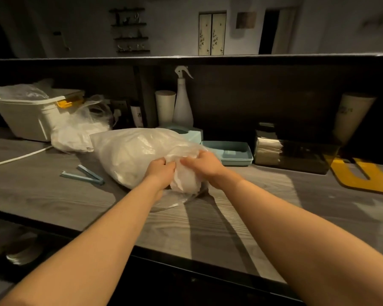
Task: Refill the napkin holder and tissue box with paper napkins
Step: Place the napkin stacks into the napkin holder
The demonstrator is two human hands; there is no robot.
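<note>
A big clear plastic bag (133, 153) stuffed with white paper napkins lies on the grey wooden counter (186, 228). My left hand (160, 172) grips the bag's mouth on its left side. My right hand (202, 165) grips the mouth on the right, and white napkins (186, 182) bulge out between the two hands. Behind the bag stands a light blue tissue box (189, 132), with its separate light blue tray-like part (230, 152) lying to the right. Further right is a dark transparent napkin holder (296, 155) with a short stack of napkins (268, 150) at its left end.
A blue bag clip (84, 174) lies open to the left of the bag. At the back left are a white lidded bin (29, 115) and another plastic bag (80, 131). A spray bottle (182, 102), a paper cup (165, 107) and a yellow letter sign (363, 173) stand around.
</note>
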